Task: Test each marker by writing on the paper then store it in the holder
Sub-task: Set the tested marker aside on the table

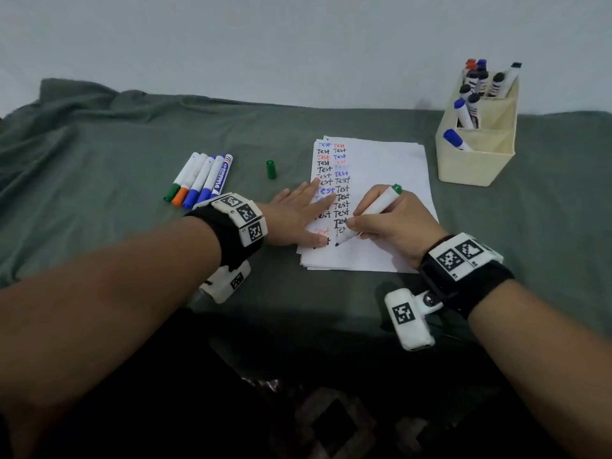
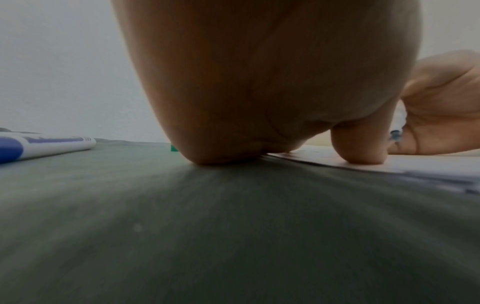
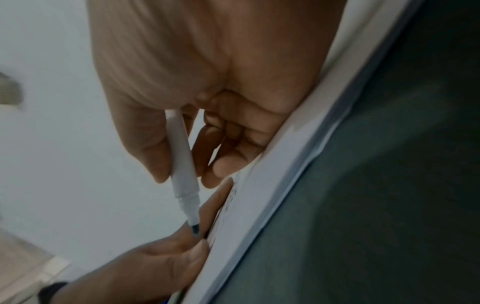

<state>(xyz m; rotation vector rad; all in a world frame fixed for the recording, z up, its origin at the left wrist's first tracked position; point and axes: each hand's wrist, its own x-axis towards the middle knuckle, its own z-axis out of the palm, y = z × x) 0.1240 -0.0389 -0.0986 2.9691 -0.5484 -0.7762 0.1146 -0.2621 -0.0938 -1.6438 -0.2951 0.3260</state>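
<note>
Both forearms reach in from the near edge, each with a black wrist strap carrying white blocks printed with black square codes; past them lies the green cloth (image 1: 99, 134) that covers the work surface. On the cloth sits the paper (image 1: 387, 167), a small stack of white sheets, its left part filled with two columns of the word "Test" in black, blue and red. The left hand (image 1: 298, 217) lies flat with straight fingers across the left edge of the paper, pressing it down; the thumb tip touches the sheet near the lowest writing. The right hand (image 1: 394, 220) grasps the green marker (image 1: 376, 210) in a writing grip, thumb and fingers curled round the white barrel; its dark tip meets the paper just beside the left thumb, below the second column, and its green end points up and away. A loose green cap (image 1: 271, 169) lies on the cloth between the paper and a row of five capped markers (image 1: 198, 180), whose caps are green, orange and blue. At the far right, near the paper's top corner, stands the cream holder (image 1: 477, 160); many capped markers stand tilted in its compartments, one blue-capped in the front one.
</note>
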